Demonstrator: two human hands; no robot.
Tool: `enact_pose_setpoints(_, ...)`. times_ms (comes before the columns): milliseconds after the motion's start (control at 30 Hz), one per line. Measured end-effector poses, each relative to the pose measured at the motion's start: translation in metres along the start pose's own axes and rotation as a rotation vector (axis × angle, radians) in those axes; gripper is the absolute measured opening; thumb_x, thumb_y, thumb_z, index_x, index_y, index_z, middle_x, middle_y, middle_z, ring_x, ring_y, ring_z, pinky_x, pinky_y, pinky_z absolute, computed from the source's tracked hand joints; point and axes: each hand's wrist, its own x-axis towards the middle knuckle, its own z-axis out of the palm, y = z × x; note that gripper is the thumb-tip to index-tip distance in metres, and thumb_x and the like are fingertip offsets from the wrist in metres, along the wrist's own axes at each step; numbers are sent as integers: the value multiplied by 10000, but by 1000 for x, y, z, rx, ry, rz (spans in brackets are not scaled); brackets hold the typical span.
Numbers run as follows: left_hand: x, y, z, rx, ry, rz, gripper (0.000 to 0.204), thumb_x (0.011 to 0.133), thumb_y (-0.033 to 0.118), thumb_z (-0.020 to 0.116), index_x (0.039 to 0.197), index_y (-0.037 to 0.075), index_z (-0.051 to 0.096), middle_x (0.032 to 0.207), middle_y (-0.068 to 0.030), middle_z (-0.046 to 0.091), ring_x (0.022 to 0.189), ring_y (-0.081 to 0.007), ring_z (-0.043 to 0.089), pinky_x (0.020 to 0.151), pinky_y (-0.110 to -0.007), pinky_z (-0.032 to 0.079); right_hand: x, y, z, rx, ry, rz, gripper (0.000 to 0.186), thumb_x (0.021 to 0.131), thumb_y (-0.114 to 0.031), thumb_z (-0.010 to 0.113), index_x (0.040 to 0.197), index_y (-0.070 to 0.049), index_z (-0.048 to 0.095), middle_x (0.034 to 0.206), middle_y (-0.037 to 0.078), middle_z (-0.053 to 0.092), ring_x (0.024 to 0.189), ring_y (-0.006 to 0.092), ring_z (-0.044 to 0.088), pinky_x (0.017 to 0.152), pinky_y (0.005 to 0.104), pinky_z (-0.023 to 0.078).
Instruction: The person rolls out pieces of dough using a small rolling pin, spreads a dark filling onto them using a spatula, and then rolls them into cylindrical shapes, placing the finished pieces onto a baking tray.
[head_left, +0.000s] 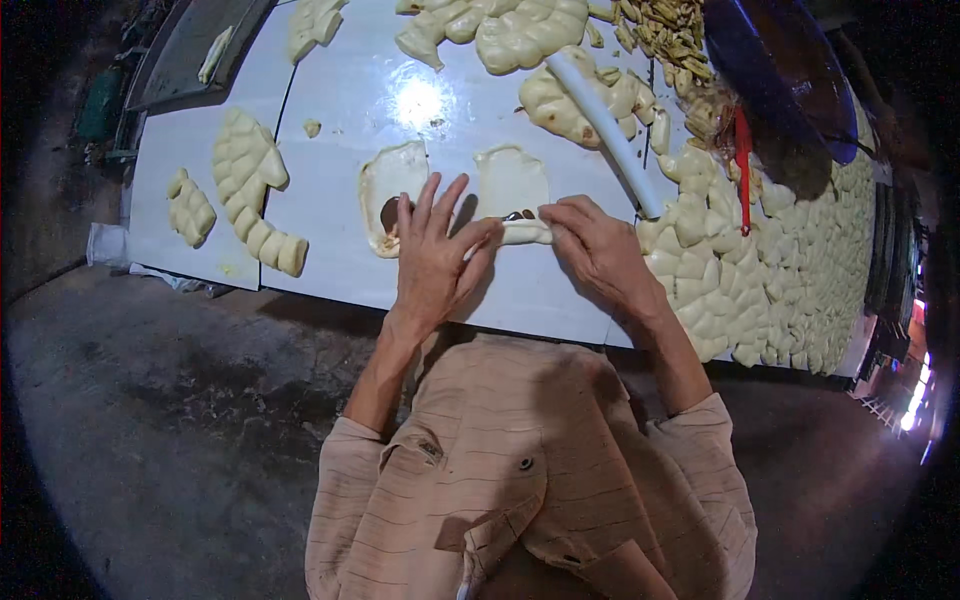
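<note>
Right hand: fingers curled, fingertips closed on the rolled near edge of the pale, flat, rectangular dough sheet, between both hands. Dark brown filling adjoins the roll. Left hand: fingers spread, forefinger at the roll's left end; pinch cannot be determined. White cylindrical rod: just beyond the right hand.

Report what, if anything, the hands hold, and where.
A dough sheet, at its folded near edge: left hand at the left end, right hand at the right. Pinched or merely pressed, I cannot tell.
</note>
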Motion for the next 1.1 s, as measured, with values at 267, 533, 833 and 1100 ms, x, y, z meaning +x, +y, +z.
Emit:
enact_pose_setpoints(267, 19, 0, 7, -40, -66, 118, 216, 879, 340, 755, 950, 135, 755, 1517, -121, 484, 1467, -400, 324, 1147, -674, 256, 8, 10, 8, -156, -39, -175, 212, 943, -264, 674, 1060, -88, 671, 1029, 110, 627, 858, 317, 684, 708, 424, 560)
enact_pose_setpoints(533, 23, -2, 1, 24, -13, -93, 263, 887, 355, 743, 1050, 149, 730, 1477, -135, 511, 1454, -406, 350, 1163, -693, 207, 20, 2, 14, -261, 68, 143, 229, 987, -294, 611, 1027, -72, 653, 974, 107, 623, 794, 333, 684, 680, 459, 553)
enact_pose_setpoints(833, 24, -18, -1, 21, -48, 126, 194, 833, 308, 797, 916, 152, 716, 1367, -91, 600, 1404, -331, 439, 1149, -660, 292, 21, 22, 13, -287, 45, -224, 237, 920, -265, 702, 1101, -117, 664, 967, 77, 635, 800, 264, 682, 658, 400, 552)
enact_pose_setpoints(1100, 28, -16, 1, -1, 52, 141, 226, 848, 288, 787, 1019, 156, 720, 1274, -81, 643, 1292, -323, 538, 1124, -618, 340, 22, 25, 12, -350, 65, -380, 383, 887, -260, 732, 1239, -137, 644, 1007, 96, 655, 787, 280, 676, 637, 393, 549)
